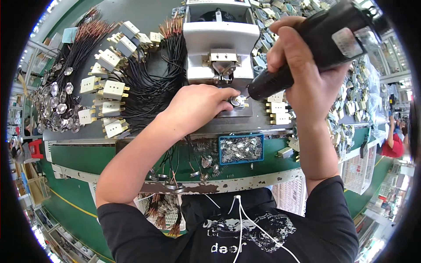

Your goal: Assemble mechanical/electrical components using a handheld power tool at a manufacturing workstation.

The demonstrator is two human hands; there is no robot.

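My right hand (307, 72) is wrapped round a black power screwdriver (331, 37), held at a slant with its narrow tip down to the left. That tip is close to a small round metal part (238, 101) on a flat metal block (237, 112); whether they touch I cannot tell. My left hand (199, 107) comes in from the left, thumb and forefinger closed on the round part's near side. The other left fingers are curled under and mostly hidden. Directly behind the block stands a grey bench machine (220, 37) with a metal head.
To the left lie white connector blocks (115, 89) with black wires (151, 79) and many round metal discs (59, 98). A blue tray (220, 151) of small metal pieces sits at the front. More connector blocks (276, 108) are heaped on the right. A white crate (359, 171) stands beyond the bench.
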